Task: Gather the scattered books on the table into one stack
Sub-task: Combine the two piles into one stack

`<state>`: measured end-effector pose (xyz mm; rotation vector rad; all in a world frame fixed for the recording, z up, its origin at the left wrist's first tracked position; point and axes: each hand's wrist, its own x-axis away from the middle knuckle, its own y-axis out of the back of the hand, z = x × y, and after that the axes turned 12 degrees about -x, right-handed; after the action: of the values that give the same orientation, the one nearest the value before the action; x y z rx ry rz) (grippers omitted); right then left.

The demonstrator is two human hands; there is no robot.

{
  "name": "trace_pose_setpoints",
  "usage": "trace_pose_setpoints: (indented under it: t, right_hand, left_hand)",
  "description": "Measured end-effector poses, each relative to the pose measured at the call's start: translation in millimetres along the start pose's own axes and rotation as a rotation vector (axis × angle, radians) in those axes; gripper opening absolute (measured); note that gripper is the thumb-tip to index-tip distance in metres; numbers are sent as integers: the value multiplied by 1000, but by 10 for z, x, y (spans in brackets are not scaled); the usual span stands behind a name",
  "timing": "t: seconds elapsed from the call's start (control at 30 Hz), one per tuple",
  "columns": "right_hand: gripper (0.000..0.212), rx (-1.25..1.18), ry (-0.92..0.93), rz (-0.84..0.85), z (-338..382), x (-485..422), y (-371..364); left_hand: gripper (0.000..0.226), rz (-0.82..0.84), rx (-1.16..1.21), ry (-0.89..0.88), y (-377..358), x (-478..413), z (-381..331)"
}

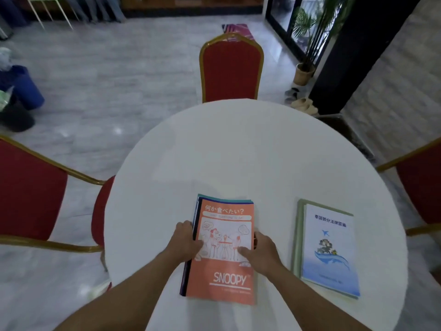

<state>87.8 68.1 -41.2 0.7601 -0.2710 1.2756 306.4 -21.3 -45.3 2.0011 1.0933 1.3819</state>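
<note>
An orange Snoopy book (226,278) lies on top of a small stack of thin books near the front middle of the round white table (238,144). My left hand (185,242) grips the stack's left edge, thumb on the cover. My right hand (261,249) holds the right edge, thumb pressed on the cover. To the right, apart from the stack, a white and blue book with a plane and whale picture (330,249) lies on a pale green book (298,235).
Red chairs with gold frames stand around the table: one at the far side (231,70), one at the left (31,194), one at the right (420,187). A potted plant (304,72) and slippers sit on the floor at the back right.
</note>
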Motion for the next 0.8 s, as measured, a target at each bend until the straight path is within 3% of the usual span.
trace_pose_setpoints:
  t: [0.13,0.27,0.47,0.67,0.73,0.8]
  right_hand:
    - [43,99,0,-21,-55,-66,-19]
    - [58,81,-50,-30,-46,-132,-5]
    - [58,85,-46,-55,-63,-146,-34]
    - [58,140,13,-50,-120,-106,37]
    - [58,114,55,-80,-124,-75,163]
    - [49,138,169,-147,-156,-41,356]
  left_hand:
    - [39,32,-87,-6,-20,-50,46]
    - [30,75,-221,-107,48,-89,36]
    - [43,80,-201,-19,46,-79,-12]
    - [73,-101,-378,-87,81,-85,-334]
    - [70,-182,-422,-162,14,-91,-528]
    - [66,-157,-387,-222,-103,-93,-758]
